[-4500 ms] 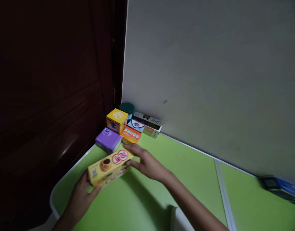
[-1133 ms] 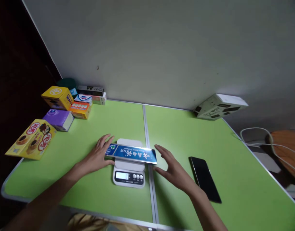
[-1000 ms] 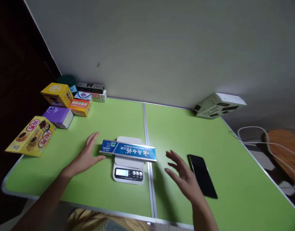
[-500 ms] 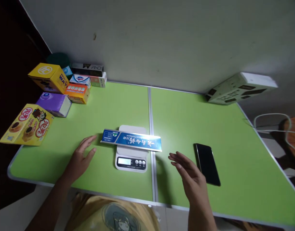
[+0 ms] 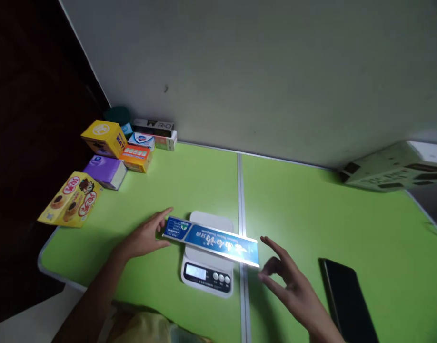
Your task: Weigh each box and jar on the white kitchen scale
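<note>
A long blue toothpaste box (image 5: 211, 242) lies across a small white kitchen scale (image 5: 208, 267) on the green table (image 5: 297, 209). My left hand (image 5: 147, 234) reaches in from the left, fingers spread, with its fingertips at the box's left end. My right hand (image 5: 290, 282) hovers open just right of the box's right end, not touching it. The scale's display faces me.
A black phone (image 5: 349, 300) lies flat at the right. A yellow snack box (image 5: 71, 199), a purple box (image 5: 105, 171), a yellow cube box (image 5: 103, 138) and more small boxes sit at the far left corner. A white carton (image 5: 393, 166) leans by the wall.
Both hands had drawn back from the blue box; now they have come in toward its two ends. The camera has shifted, so everything sits further right and lower.
</note>
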The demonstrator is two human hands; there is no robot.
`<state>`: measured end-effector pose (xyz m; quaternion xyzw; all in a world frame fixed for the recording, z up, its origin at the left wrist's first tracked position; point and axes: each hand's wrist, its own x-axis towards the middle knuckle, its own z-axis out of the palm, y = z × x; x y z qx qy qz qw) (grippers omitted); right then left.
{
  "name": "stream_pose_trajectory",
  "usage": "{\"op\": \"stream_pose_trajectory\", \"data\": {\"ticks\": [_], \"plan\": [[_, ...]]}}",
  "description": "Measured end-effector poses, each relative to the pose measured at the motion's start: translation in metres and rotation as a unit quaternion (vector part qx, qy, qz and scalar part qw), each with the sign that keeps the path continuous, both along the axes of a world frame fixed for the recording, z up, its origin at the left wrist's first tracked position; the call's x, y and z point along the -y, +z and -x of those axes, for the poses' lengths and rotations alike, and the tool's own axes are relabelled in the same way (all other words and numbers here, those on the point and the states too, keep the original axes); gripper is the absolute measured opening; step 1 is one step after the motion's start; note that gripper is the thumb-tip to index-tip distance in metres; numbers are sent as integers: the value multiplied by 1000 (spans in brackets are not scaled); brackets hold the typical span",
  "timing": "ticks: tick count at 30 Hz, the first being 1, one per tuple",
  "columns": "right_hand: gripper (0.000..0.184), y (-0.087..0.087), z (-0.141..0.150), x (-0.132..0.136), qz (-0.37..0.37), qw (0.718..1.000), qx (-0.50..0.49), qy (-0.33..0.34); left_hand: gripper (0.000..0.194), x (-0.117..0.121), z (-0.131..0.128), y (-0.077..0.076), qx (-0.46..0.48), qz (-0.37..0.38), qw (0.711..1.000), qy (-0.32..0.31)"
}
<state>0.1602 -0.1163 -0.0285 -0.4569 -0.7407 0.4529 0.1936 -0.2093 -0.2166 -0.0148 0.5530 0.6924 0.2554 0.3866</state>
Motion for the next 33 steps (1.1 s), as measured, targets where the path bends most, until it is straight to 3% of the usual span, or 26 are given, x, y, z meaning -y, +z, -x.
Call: {"op": "stream_pose_trajectory", "data": {"ticks": [4, 9, 13, 18, 22, 25, 28, 33], "plan": [[53, -2, 11, -8, -43, 998, 32, 42, 63, -8, -7, 3, 32, 1, 999, 2], [48, -6, 17, -21, -59, 996, 49, 55, 57, 0, -11, 0, 61, 8, 997, 39], [50, 3, 30, -34, -65, 994, 44, 79, 57, 14, -4, 3, 78, -3, 994, 74], [47, 18, 70, -52, -77, 990, 31, 115, 58, 33, 15, 10, 83, -1, 986, 142], [52, 21, 119, -76, -51, 983, 28, 172, 48, 53, 25, 10, 41, 11, 982, 186], [59, 21, 168, -93, 1, 973, 4, 230, 42, 68, 25, 2, 1, -17, 962, 274], [64, 18, 226, -101, 45, 962, -30, 268, 43, 84, 22, -9, 6, -40, 919, 393], [47, -2, 321, -86, 158, 953, -125, 227, 53, 106, 20, -26, 27, -60, 828, 557]]}}
